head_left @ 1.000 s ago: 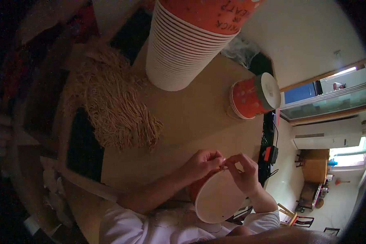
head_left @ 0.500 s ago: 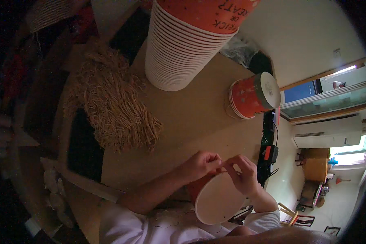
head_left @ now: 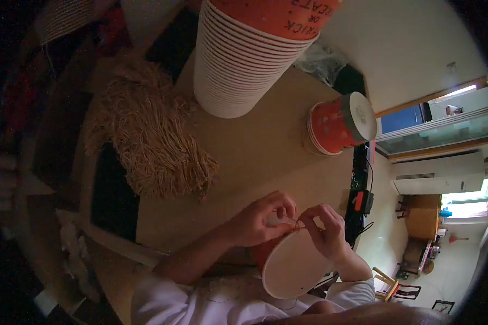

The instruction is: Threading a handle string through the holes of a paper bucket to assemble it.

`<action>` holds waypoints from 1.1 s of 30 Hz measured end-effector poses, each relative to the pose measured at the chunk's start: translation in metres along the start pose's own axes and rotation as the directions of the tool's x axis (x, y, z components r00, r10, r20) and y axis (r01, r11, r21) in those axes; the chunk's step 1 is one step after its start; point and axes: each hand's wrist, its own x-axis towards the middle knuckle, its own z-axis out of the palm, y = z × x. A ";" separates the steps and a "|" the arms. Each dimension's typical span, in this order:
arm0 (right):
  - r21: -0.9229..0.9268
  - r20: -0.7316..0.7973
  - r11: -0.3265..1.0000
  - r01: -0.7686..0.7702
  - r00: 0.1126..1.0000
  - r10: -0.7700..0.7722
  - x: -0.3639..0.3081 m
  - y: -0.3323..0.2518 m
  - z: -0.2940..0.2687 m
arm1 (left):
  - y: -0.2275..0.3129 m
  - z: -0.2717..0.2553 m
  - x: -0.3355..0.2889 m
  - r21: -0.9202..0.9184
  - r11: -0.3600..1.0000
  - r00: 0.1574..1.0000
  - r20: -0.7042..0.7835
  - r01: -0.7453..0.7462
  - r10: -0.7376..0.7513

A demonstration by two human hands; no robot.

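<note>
An orange paper bucket [head_left: 295,265] with a pale inside and a small hole near its rim is tilted against my lap, its mouth towards me. At its far rim, my right hand [head_left: 326,230] pinches a thin brown cord [head_left: 298,223] between thumb and fingertips. Beside it my left hand [head_left: 263,219] has its fingers curled and thumb pressed towards the same cord at the rim; its exact hold is partly hidden. A large bundle of brown cords [head_left: 152,135] lies to the left on the table.
A tall stack of nested orange paper buckets [head_left: 244,65] stands at the far side of the brown tabletop [head_left: 255,168]. Further right, a shorter bucket stack [head_left: 336,127] is there. Clear plastic [head_left: 321,62] lies behind, and a black adapter [head_left: 366,201] with cable sits along the right edge.
My left hand has shifted slightly up, its fingers lifting and opening a little from the pinch. The cord now shows as a loop at the rim. My right hand stays nearly in place.
</note>
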 end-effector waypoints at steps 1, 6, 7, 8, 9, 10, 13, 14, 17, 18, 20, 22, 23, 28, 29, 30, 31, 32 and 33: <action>0.000 -0.001 1.000 -0.002 1.000 0.002 0.000 -0.001 0.000 | 0.002 -0.002 0.000 -0.001 1.000 1.000 0.001 0.001 -0.001; 0.000 0.005 1.000 -0.006 1.000 0.006 0.002 -0.003 0.000 | 0.018 0.001 0.002 0.550 0.787 0.955 0.072 -0.278 0.287; -0.002 0.004 1.000 -0.007 1.000 0.007 0.002 -0.003 -0.001 | 0.018 0.003 0.003 0.549 0.787 0.955 0.074 -0.281 0.289; -0.008 0.003 1.000 -0.012 1.000 0.012 0.001 -0.004 -0.002 | 0.017 0.004 0.004 0.553 0.777 0.945 0.067 -0.302 0.319; -0.015 0.003 1.000 -0.017 1.000 0.017 0.001 -0.004 -0.002 | 0.016 0.005 0.005 0.557 0.765 0.935 0.061 -0.323 0.350; -0.012 0.005 1.000 -0.016 1.000 0.016 0.001 -0.003 -0.002 | 0.014 0.005 0.005 0.559 0.765 0.936 0.058 -0.320 0.348; -0.031 0.011 0.999 -0.008 1.000 0.008 0.001 -0.002 0.000 | 0.011 0.004 0.004 0.559 0.767 0.932 0.027 -0.315 0.362; -0.019 0.015 1.000 -0.003 1.000 0.003 0.001 -0.002 0.000 | 0.011 0.002 0.004 0.572 0.752 0.932 0.062 -0.327 0.358; -0.005 0.016 1.000 -0.003 1.000 0.003 0.001 0.000 0.001 | 0.015 0.005 0.004 0.551 0.800 0.961 0.013 -0.238 0.277; -0.003 0.012 1.000 -0.008 1.000 0.008 0.001 0.000 0.001 | 0.016 0.006 0.004 0.508 0.851 0.979 -0.066 -0.135 0.195; -0.007 0.005 1.000 -0.007 1.000 0.007 0.000 -0.001 0.000 | 0.013 0.005 0.005 0.483 0.858 0.977 -0.021 -0.174 0.210; -0.004 0.003 1.000 -0.002 1.000 0.002 0.000 -0.003 0.000 | 0.007 0.005 0.005 0.460 0.864 0.975 0.017 -0.206 0.223; -0.009 0.009 1.000 -0.007 1.000 0.007 0.001 -0.004 0.000 | 0.001 0.006 0.004 0.321 0.938 0.989 -0.025 -0.130 0.146; -0.005 0.020 0.999 -0.044 0.999 0.044 -0.001 -0.005 -0.002 | 0.003 0.005 0.003 -0.008 0.994 0.993 -0.031 0.113 -0.113; -0.005 0.017 1.000 -0.020 1.000 0.020 -0.001 -0.005 -0.002 | -0.002 0.005 0.003 -0.093 0.980 0.984 -0.003 0.177 -0.178; -0.006 0.015 1.000 0.004 1.000 -0.004 -0.002 -0.006 -0.003 | -0.005 0.005 0.003 -0.175 0.955 0.970 0.030 0.242 -0.240; -0.005 0.016 1.000 0.003 1.000 -0.003 -0.002 -0.006 -0.002 | -0.005 0.005 0.002 -0.174 0.954 0.970 0.030 0.243 -0.242; -0.002 -0.003 1.000 0.010 1.000 -0.010 -0.003 -0.007 -0.002 | -0.005 0.004 0.001 -0.296 0.899 0.946 0.072 0.322 -0.315; 0.000 -0.022 1.000 0.016 1.000 -0.016 -0.003 -0.008 -0.001 | -0.006 0.004 0.001 -0.409 0.822 0.917 0.123 0.396 -0.381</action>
